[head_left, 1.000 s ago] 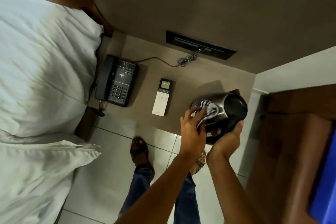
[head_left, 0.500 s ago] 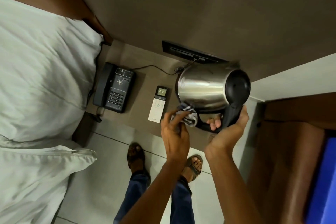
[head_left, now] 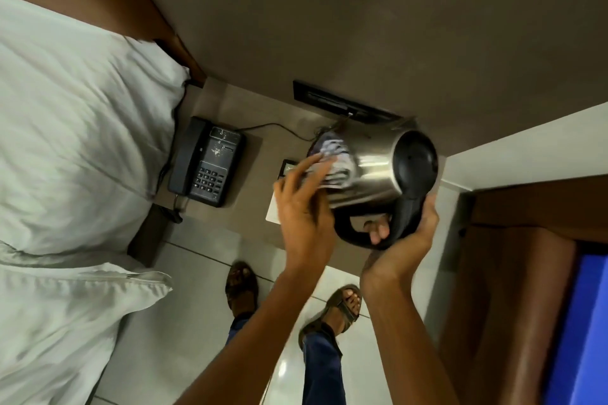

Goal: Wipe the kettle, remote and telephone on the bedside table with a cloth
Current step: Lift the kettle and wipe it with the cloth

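Observation:
A steel kettle (head_left: 375, 171) with a black lid and handle is held in the air above the bedside table (head_left: 253, 194), tipped on its side. My right hand (head_left: 403, 240) grips its black handle from below. My left hand (head_left: 304, 207) presses a striped cloth (head_left: 332, 161) against the kettle's steel side. The white remote (head_left: 274, 207) lies on the table, mostly hidden behind my left hand. The black telephone (head_left: 205, 163) sits on the table's left part, beside the bed.
White pillows (head_left: 75, 141) fill the left. A black socket panel (head_left: 342, 103) is set in the wall behind the table, with a cable running from the phone. A wooden door frame (head_left: 513, 256) stands at the right. My sandalled feet are on the tiled floor below.
The kettle was lifted off the table and tipped sideways in my right hand. My left hand slid the cloth from the kettle's underside up along its steel side.

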The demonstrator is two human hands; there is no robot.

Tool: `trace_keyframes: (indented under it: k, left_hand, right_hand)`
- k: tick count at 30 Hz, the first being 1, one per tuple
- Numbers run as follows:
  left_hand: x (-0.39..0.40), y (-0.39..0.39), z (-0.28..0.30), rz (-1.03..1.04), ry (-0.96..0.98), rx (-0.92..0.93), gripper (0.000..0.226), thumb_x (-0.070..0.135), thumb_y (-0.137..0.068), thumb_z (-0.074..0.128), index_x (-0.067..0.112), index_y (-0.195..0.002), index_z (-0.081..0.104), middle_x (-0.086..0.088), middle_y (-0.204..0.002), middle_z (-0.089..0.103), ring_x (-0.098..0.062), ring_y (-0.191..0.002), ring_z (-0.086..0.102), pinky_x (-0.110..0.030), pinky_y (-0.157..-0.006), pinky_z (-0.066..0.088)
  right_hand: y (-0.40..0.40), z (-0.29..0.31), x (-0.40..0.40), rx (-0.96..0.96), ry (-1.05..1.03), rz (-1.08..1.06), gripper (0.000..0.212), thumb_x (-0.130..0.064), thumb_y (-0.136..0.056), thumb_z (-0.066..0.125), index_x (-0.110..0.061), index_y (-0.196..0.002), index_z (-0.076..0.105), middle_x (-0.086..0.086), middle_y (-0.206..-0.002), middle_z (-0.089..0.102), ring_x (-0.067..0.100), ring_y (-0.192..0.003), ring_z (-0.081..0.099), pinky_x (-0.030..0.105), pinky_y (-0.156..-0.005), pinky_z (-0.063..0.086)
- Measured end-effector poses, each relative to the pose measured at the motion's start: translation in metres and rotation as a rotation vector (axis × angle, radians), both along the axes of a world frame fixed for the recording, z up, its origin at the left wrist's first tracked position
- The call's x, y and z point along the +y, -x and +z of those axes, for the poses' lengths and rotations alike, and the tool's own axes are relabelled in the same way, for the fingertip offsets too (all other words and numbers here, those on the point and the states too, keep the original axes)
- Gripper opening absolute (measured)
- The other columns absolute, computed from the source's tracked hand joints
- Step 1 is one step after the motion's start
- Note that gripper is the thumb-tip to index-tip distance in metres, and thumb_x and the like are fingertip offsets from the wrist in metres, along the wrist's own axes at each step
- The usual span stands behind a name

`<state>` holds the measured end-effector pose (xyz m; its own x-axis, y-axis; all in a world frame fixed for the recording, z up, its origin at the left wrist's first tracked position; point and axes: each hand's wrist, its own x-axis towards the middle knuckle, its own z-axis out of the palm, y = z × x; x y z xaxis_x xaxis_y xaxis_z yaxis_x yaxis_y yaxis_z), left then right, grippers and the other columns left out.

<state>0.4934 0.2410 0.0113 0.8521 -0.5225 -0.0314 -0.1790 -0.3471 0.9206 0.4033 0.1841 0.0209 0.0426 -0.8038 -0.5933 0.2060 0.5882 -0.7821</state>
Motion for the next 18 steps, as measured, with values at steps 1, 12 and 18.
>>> trace_keyframes:
  k: [1, 12, 18]
  left_hand:
    - [0.001, -0.009, -0.004, 0.094, -0.017, 0.125, 0.045, -0.001, -0.097, 0.057, 0.027, -0.131, 0.066, -0.006, -0.142, 0.057, -0.028, -0.129, 0.047, -0.017, -0.106, 0.047]
    - [0.013, -0.004, 0.014, 0.077, -0.076, 0.158, 0.046, -0.009, -0.096, 0.052, 0.021, -0.128, 0.067, -0.004, -0.136, 0.056, -0.019, -0.120, 0.044, -0.026, -0.099, 0.051]
    - [-0.013, 0.015, 0.042, -0.271, 0.011, -0.278, 0.047, 0.006, -0.094, 0.052, 0.035, -0.129, 0.064, 0.005, -0.142, 0.053, -0.026, -0.129, 0.039, -0.035, -0.099, 0.047]
  right_hand:
    - [0.003, -0.002, 0.004, 0.035, 0.016, 0.017, 0.042, -0.060, -0.101, 0.053, -0.030, -0.086, 0.077, -0.004, -0.061, 0.053, 0.010, -0.052, 0.049, 0.024, -0.050, 0.040]
    - [0.025, -0.007, 0.018, -0.080, -0.006, 0.026, 0.042, -0.059, -0.098, 0.057, -0.020, -0.100, 0.074, -0.002, -0.060, 0.046, 0.009, -0.046, 0.044, 0.024, -0.046, 0.037]
    - [0.022, 0.000, 0.015, -0.152, 0.022, 0.048, 0.041, -0.057, -0.103, 0.050, -0.024, -0.093, 0.071, -0.003, -0.062, 0.047, 0.010, -0.051, 0.043, 0.027, -0.050, 0.034]
